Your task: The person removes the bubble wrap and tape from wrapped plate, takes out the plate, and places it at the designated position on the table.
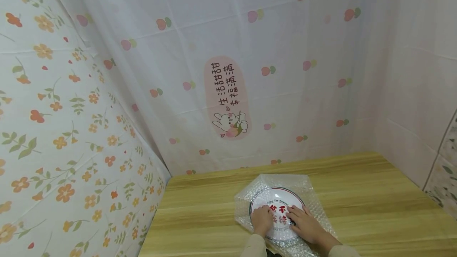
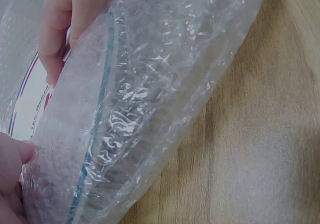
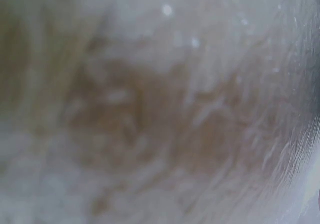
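A round white plate with a dark rim line and red characters lies on a sheet of bubble wrap. A fold of the wrap covers its near part, and the lettering looks faded there. My left hand, fingers curled, grips the fold over the plate's left side; its thumb presses the wrap in the left wrist view. My right hand holds the fold's edge at the plate's right side, its fingers bent down at that edge. The right wrist view is blurred, with wrap filling it.
The wood-patterned table extends to both sides of the wrap. Behind it hangs a pale printed curtain. A flowered curtain closes off the left, and another pale sheet hangs at the right.
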Motion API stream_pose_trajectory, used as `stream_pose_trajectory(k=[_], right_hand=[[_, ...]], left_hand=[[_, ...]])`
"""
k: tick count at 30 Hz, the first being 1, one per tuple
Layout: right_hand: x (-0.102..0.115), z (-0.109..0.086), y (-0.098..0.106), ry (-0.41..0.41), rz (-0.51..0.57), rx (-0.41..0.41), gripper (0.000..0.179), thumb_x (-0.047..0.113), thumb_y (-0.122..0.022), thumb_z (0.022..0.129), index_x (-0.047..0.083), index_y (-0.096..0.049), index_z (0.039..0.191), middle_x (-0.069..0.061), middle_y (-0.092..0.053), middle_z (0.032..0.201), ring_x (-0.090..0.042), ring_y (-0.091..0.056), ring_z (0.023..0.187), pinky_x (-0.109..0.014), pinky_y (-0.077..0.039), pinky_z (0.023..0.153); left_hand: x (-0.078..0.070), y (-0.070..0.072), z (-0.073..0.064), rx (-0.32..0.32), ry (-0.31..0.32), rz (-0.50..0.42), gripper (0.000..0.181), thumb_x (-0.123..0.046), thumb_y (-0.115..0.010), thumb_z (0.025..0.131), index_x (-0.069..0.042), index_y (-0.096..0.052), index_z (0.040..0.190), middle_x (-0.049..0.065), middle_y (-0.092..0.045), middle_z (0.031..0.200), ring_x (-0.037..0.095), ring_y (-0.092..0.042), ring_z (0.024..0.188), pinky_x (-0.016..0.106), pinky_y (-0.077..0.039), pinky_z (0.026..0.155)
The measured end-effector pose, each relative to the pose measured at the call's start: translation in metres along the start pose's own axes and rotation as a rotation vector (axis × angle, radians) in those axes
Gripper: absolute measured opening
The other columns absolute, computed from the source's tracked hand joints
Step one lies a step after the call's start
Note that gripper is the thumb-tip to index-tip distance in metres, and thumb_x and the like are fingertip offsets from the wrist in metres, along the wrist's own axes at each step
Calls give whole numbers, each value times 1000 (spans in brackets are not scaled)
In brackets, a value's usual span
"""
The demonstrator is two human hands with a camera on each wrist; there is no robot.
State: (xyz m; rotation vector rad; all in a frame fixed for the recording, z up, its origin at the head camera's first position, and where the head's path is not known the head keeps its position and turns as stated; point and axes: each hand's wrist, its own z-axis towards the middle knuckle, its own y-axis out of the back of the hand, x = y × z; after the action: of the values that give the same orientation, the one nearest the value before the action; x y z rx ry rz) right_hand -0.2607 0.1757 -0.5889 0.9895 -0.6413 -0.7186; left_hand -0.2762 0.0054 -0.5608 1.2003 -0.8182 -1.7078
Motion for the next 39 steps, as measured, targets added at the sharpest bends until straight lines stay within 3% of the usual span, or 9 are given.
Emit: stream_pose_trajectory(k=[5,11,18,25,31,39], right_hand=[[0,0,0,5,4,-2,36,27,-60,81,1,-61,106,-16,-56,114,-37,-48,107,-55,-29,87],[0,0,1,-27,11,53,38,29,-57,83,1,-60,108,-16,-54,117,-37,-46,111,-55,-26,90],[1,0,-1,-5,5,-15,35,25,-60,80,0,-61,105,-16,-56,114,-38,-48,108,-55,-28,87],[1,-1,-2,-11,-18,-21,34,23,-60,80,1,-61,106,-15,-56,113,-37,-48,108,-54,-27,88],[2,-1,-3,-18,-33,-30,27,13,-59,80,2,-61,104,-15,-57,112,-36,-49,107,-55,-29,88],[4,-1,-2,-27,-27,-23,26,10,-57,80,2,-61,105,-14,-57,113,-35,-49,108,-55,-28,89]], left_hand=[[0,1,0,9,5,-4,15,-17,-57,79,-12,-59,65,2,-55,64,21,-52,63,35,-38,60],[0,0,2,43,15,-19,17,-16,-55,79,-11,-57,63,3,-55,64,22,-52,64,36,-38,61],[-5,3,5,90,51,-20,18,-15,-56,77,-9,-54,60,4,-56,65,23,-55,67,38,-39,65],[-10,7,7,144,88,15,14,-16,-58,75,-8,-56,64,4,-57,66,23,-55,68,38,-40,68],[-8,4,10,157,93,-56,15,-13,-58,74,-7,-54,61,4,-55,63,21,-54,63,37,-41,64],[-8,3,12,189,154,-125,17,-17,-60,77,-6,-55,66,4,-54,64,21,-52,63,39,-39,65]])
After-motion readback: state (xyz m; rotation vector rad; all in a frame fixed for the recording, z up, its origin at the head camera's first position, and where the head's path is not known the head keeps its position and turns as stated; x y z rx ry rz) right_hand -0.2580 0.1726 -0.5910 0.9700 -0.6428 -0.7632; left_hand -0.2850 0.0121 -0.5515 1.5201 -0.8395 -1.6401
